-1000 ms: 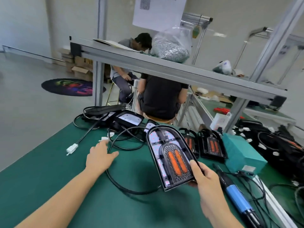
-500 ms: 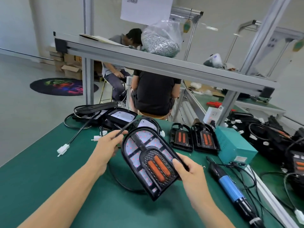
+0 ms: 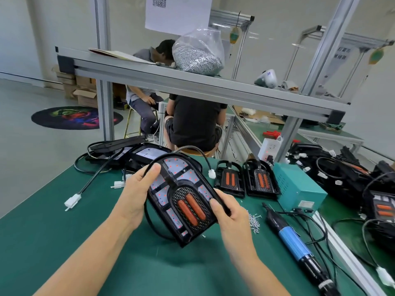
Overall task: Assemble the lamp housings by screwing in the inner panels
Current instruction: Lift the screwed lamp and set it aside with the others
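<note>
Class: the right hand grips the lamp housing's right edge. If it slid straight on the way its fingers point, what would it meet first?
The right hand points up-left, so its grip would likely meet the lamp housing itself first.

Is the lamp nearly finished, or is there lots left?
Lots left. Both hands, left hand and right hand, hold one lamp housing above the table. The electric screwdriver and loose screws lie untouched. Two smaller housings wait behind.

A QR code point(image 3: 159, 1) heads the white sheet point(image 3: 178, 13) above the bag of screws point(image 3: 197, 53); no lettering is legible.
</note>
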{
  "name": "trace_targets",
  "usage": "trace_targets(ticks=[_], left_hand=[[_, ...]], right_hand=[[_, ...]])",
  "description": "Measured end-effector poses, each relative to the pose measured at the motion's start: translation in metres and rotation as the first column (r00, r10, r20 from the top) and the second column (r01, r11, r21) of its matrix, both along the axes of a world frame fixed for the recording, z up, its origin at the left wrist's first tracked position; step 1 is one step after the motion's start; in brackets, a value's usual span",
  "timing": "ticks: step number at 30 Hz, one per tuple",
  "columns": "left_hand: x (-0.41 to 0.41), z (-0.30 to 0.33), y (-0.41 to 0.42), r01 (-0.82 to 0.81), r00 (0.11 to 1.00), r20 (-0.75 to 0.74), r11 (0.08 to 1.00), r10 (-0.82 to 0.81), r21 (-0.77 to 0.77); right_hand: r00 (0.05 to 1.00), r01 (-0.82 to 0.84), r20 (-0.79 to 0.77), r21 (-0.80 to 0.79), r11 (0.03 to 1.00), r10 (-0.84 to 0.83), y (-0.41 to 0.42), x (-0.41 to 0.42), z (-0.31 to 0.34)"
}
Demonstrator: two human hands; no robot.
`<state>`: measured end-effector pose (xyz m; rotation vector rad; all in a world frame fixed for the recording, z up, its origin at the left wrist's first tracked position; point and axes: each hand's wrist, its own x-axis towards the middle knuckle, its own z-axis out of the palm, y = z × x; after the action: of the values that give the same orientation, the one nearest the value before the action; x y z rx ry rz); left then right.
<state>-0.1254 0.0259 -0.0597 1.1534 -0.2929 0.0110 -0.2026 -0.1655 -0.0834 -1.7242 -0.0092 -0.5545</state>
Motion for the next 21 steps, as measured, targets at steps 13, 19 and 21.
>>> trace_targets(ticks=[13, 19, 21], left_hand=[[0.003, 0.038, -0.008, 0.017, 0.968, 0.244, 0.981, -0.065, 0.191], [0.002, 0.066, -0.018, 0.143, 0.939, 0.252, 0.931, -0.235, 0.335], [-0.001, 0.072, -0.021, 0.191, 0.936, 0.223, 0.927, -0.271, 0.324]], right_hand=[[0.992, 0.122, 0.083, -0.345, 0.931, -0.099, -0.046, -0.008, 0.048], [0.965, 0.258, 0.079, -0.458, 0.851, -0.25, -0.07, 0.006, 0.065], [0.966, 0.244, 0.039, -0.454, 0.857, -0.254, -0.076, 0.008, 0.066]])
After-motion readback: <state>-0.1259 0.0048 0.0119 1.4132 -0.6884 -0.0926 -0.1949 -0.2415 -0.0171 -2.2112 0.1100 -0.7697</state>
